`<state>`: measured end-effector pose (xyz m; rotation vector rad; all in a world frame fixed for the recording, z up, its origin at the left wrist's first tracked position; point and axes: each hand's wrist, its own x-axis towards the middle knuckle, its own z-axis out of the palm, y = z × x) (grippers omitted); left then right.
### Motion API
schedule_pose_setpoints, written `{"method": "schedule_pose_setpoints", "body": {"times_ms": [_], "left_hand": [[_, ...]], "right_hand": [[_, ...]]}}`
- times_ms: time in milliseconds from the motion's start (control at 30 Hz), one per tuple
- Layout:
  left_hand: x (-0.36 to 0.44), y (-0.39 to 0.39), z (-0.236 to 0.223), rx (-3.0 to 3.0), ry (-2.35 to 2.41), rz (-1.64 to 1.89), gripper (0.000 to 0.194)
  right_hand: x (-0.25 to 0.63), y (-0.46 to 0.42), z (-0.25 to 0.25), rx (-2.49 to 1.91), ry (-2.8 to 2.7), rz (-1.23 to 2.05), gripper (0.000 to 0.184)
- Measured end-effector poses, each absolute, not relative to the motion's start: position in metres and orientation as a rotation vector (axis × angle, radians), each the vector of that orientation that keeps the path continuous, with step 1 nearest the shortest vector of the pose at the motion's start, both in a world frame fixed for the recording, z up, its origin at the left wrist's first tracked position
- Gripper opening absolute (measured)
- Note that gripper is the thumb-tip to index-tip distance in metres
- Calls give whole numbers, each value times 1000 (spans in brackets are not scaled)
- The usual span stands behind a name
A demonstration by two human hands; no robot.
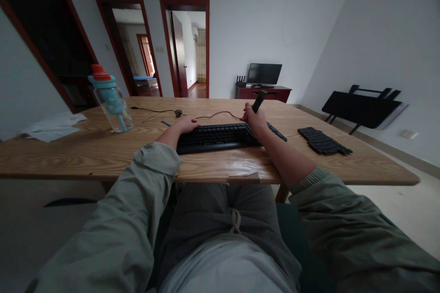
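Observation:
A black keyboard [213,139] lies on the wooden table in front of me. My left hand [187,124] grips its far left corner, with the fingers bent over the edge. Above the keyboard's right part, my right hand [255,120] is closed around a black-handled tool [259,100], held nearly upright. The tool's lower end is down at the keys, too dark and partly hidden to make out. To the right of the keyboard lie several loose black keycaps [323,140], grouped closely together. A thin blue stick [166,123] shows just beyond my left hand.
A clear bottle [115,107] with a blue and red lid stands at the left of the table [144,160], beside white tissues [55,127]. A black cable [213,115] runs behind the keyboard. Beyond are a monitor on a cabinet [285,95] and a folded black table [360,109].

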<state>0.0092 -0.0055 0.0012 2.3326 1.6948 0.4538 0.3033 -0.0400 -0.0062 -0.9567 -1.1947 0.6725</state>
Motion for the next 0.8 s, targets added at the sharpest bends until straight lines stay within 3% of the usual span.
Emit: {"method": "schedule_pose_setpoints", "body": {"times_ms": [167,433,600,800], "left_hand": [[8,-3,0,2354,1699,461,27],[6,0,-2,2343,1662,479,26],[6,1,-2,2347,1671,466,28],[6,-3,0,2360,1650,471,32]], "right_hand": [[321,-51,6,-957,-1260,602,41],[306,-94,9,-1182,-2285,371,27],[299,-113,23,-1296,-2417,274,27],[303,-120,16,-1525,-2453,133,13]]}}
